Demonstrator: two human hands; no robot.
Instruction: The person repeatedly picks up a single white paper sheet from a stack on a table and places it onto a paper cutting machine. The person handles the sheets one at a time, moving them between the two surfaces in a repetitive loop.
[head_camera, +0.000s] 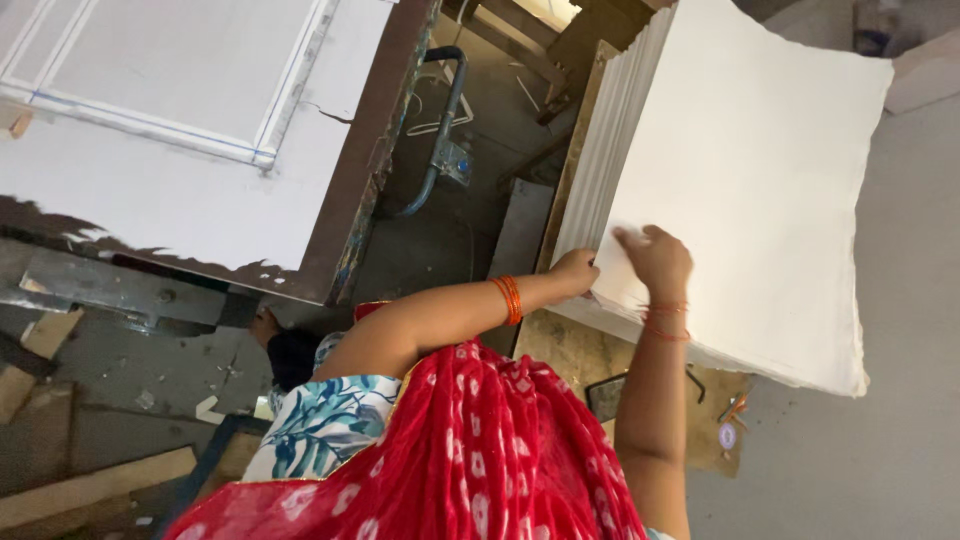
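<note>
The left hand pinches the near corner of the thick stack of white rough-edged paper sheets on the brown wooden surface; the right hand lies flat and open on top; best lift one sheet slowly

paper stack: white | bangles: orange | scarf: red, white dots | table: white, blue lines

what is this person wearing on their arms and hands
Both arms are bare to above the elbow. The left hand has a stack of orange bangles at the wrist; the right hand has thin orange bangles too. No gloves. A red white-dotted cloth drapes over a floral short sleeve.
</note>
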